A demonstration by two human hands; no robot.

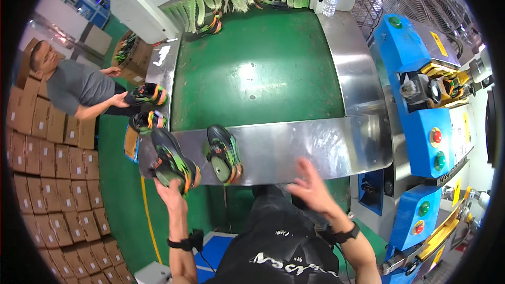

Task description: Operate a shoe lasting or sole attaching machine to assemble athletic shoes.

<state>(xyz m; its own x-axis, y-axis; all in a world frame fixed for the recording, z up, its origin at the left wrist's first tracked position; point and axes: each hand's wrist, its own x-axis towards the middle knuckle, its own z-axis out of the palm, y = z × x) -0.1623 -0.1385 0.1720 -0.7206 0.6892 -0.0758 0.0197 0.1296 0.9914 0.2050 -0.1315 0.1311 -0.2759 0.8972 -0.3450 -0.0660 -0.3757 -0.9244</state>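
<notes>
A black sneaker with green and orange parts lies at the left end of the steel ledge. My left hand is closed on its heel end, with the thumb up along the shoe's side. Just to the right stands a matching sneaker, which neither of my hands touches. My right hand is open and raised near the front edge of the ledge, fingers apart and slightly blurred, holding nothing.
Beyond the ledge runs a green conveyor belt, with a sneaker by the fringed curtain. A co-worker at left holds a sneaker; another sneaker lies below it. Blue machines flank the right; stacked cartons stand left.
</notes>
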